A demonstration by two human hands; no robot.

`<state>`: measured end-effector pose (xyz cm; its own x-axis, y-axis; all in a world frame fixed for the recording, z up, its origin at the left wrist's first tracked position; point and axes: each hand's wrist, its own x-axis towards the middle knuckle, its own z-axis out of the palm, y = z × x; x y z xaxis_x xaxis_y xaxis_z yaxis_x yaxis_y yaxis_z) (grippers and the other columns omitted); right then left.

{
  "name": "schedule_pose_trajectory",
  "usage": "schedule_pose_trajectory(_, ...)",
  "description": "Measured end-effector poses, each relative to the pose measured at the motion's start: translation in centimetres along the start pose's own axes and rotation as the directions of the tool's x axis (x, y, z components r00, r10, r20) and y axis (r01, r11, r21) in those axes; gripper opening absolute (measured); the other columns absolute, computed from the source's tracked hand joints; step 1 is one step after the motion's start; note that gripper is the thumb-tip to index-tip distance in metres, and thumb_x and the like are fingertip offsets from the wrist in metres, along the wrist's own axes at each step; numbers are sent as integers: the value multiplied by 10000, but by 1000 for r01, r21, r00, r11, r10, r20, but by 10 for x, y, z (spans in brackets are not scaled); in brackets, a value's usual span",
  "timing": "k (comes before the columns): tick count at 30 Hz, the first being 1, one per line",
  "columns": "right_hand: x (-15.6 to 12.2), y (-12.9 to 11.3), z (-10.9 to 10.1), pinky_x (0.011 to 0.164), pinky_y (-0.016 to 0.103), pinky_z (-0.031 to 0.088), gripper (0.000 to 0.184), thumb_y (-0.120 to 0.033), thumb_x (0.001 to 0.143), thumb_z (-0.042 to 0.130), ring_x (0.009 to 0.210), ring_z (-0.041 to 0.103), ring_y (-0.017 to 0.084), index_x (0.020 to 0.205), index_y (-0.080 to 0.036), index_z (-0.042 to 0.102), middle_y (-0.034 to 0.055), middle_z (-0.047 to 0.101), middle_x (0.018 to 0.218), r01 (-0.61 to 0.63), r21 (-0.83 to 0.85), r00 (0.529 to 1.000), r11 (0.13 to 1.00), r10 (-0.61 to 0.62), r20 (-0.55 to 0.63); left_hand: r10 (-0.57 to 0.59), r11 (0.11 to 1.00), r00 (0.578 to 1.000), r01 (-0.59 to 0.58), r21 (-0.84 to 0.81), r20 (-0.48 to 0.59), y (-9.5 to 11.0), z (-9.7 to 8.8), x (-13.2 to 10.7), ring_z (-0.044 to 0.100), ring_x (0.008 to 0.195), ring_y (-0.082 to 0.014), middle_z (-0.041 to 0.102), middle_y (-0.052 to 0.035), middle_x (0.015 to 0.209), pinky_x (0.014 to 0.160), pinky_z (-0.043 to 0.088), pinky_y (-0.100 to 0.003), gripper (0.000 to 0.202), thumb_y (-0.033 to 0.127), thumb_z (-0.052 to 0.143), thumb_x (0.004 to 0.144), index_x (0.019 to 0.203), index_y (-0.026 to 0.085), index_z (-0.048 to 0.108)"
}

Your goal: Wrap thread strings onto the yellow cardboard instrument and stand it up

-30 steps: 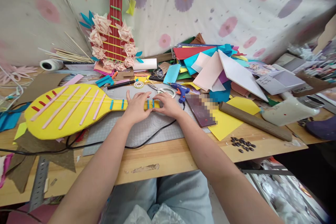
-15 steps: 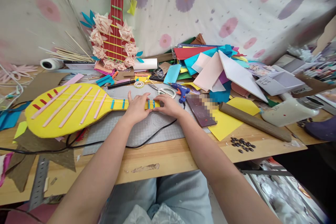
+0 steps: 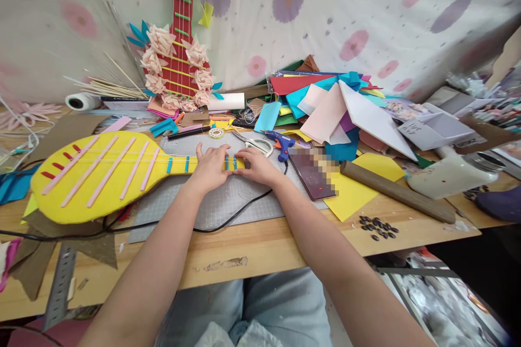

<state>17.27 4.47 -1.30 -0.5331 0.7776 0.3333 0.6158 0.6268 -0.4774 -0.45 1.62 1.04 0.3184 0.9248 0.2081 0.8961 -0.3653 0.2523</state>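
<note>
Yellow guitar (image 3: pixel 99 173) looks matt, paper-like, w/ smooth pink strips (image 3: pixel 111 173). Desk (image 3: pixel 264 244) here's plain wood, smooth-ish exc. one rough patch (image 3: pixel 226 264). Phone (image 3: pixel 307 173) v. glossy! Glue gun (image 3: pixel 280 142), blue plastic; ruler (image 3: pixel 60 282), dullish metal. Jar's (image 3: pixel 451 176) shiny, glass or plastic, can't tell from here. Jeans (image 3: pixel 280 298), soft matt cloth.

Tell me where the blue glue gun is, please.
In the head view, the blue glue gun lies just right of centre, between the scissors and the phone.

A flower-patterned white sheet (image 3: pixel 317 32) hangs behind a pale wooden table (image 3: pixel 264 246).
</note>
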Motion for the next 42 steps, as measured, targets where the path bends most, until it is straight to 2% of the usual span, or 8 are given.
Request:
schedule_pose_trajectory(6,10,-1,10,976,395,398,450,-339,737,685,1088,521,239,1123,-120,610,138,588,1156,15,16,1000,1000,-15,14,-25,1000,1000,25,-14,-3,-13,0,0,504,1138,-258,631,-78,1145,1095,80,-535,539,232,571,751,1257,192,389)
schedule_pose_trajectory(15,22,4,9,980,392,386,438,-331,766,658,1108,512,241,1143,-118,595,140,576,1175,16,-9,999,1000,-16,36,-4,1000,1000,4,27,7,-17,2,11,489,1150,-276,612,-89,1187,1098,147,-500,527,249,570,768,1263,158,414)
schedule_pose_trajectory(19,30,6,6,973,394,386,431,-331,769,658,1101,515,245,1134,-108,600,147,578,1176,27,-25,997,999,-25,72,-3,999,1000,2,33,27,-19,-4,19,503,1135,-284,608,-106,1184,1037,295,-443,574,261,603,739,1270,147,421)
schedule_pose_trajectory(23,30,9,9,962,396,392,453,-332,765,662,1104,511,241,1157,-116,592,146,576,1180,12,-1,999,1000,-12,50,-14,1000,991,17,-23,131,-21,-13,26,516,1136,-288,586,-123,1208,943,405,-400,659,325,645,697,1290,158,412)
schedule_pose_trajectory(26,27,10,13,966,401,386,428,-317,773,652,1106,506,237,1159,-142,597,134,576,1181,17,3,1000,1000,-17,16,32,993,988,-13,-121,153,-21,-17,32,527,1142,-264,558,-121,1248,948,413,-373,687,374,663,674,1282,167,417)
schedule_pose_trajectory(29,26,10,14,955,401,390,403,-326,792,628,1084,517,233,1157,-157,601,126,583,1164,31,-1,1000,1000,-31,2,40,980,988,-10,-196,148,-20,-19,38,557,1107,-234,586,-78,1208,928,428,-340,664,373,683,655,1249,201,442)
schedule_pose_trajectory(34,26,9,14,962,385,386,436,-336,795,627,1084,519,232,1176,-127,590,134,585,1156,33,-1,999,999,-33,-6,-33,979,980,71,-191,195,-20,-18,44,599,1023,-214,630,-15,1124,860,450,-317,667,338,725,621,1221,254,447)
schedule_pose_trajectory(42,25,9,13,962,399,390,445,-343,794,621,1077,521,238,1182,-130,590,137,583,1153,30,10,1000,999,-30,6,-48,973,976,94,-213,211,-22,-16,46,606,1020,-216,648,-32,1109,852,455,-307,677,318,756,586,1191,235,463)
